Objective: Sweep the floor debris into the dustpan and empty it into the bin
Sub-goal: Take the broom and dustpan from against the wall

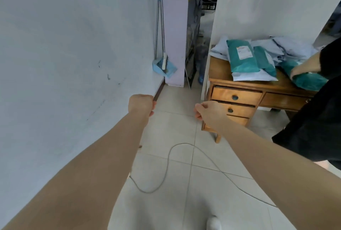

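Observation:
A light blue dustpan [163, 67] stands on the floor in the far corner, leaning against the white wall. A broom [163, 26] with a thin metal handle rests upright in it, its white head down in the pan. Both of my arms reach forward above the tiled floor, well short of the corner. My left hand [141, 104] is curled into a fist and holds nothing I can see. My right hand [209, 110] has its fingers curled inward, also holding nothing. No bin shows in this view.
A wooden desk [220, 71] with drawers stands at the right, piled with teal and white parcels [243, 57]. Another person in black [317, 111] leans over it. A thin grey cable [167, 167] loops across the floor tiles. A doorway [203, 26] opens beyond the corner.

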{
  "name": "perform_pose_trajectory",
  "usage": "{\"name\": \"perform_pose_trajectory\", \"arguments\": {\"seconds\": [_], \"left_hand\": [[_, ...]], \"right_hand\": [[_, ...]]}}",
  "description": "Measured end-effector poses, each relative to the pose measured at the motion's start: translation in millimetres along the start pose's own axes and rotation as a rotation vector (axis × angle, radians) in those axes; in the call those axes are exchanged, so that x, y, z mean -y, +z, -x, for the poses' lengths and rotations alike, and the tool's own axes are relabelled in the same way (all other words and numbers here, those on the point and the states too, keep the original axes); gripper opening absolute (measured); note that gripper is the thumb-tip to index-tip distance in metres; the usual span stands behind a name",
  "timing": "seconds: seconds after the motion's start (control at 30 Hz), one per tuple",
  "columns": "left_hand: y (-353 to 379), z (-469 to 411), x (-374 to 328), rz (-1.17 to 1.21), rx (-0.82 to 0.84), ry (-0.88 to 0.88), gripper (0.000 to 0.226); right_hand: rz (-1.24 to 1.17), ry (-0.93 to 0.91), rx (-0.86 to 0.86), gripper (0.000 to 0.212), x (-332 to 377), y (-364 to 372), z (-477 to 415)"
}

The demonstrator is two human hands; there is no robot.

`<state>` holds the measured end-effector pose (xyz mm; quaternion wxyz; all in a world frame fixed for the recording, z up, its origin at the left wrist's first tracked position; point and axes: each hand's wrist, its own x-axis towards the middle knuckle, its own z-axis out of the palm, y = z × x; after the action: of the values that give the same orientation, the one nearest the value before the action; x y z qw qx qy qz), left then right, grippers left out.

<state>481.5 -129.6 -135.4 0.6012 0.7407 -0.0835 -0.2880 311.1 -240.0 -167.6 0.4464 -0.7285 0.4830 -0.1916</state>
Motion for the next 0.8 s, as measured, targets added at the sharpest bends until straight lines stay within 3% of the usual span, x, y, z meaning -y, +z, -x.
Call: {"name": "perform_pose_trajectory", "arguments": {"seconds": [0.2,0.53,0.8], "left_hand": [[44.8,-54.6,-31.9,0.027,-0.115,0.019,0.009],[131.5,-137.5,-91.5,-0.022,-0.219,0.058,0.01],[168.3,-218.6,-144.4,-0.047,-0.218,0.139,0.012]], "right_hand": [[0.027,-0.075,0.062,0.031,8.5,-11.1,-104.5],[-0.141,-0.092,0.122,0.025,45.9,-50.3,-261.1],[-0.122,-0.125,0.145,0.022,79.0,-41.4,-353.7]]}}
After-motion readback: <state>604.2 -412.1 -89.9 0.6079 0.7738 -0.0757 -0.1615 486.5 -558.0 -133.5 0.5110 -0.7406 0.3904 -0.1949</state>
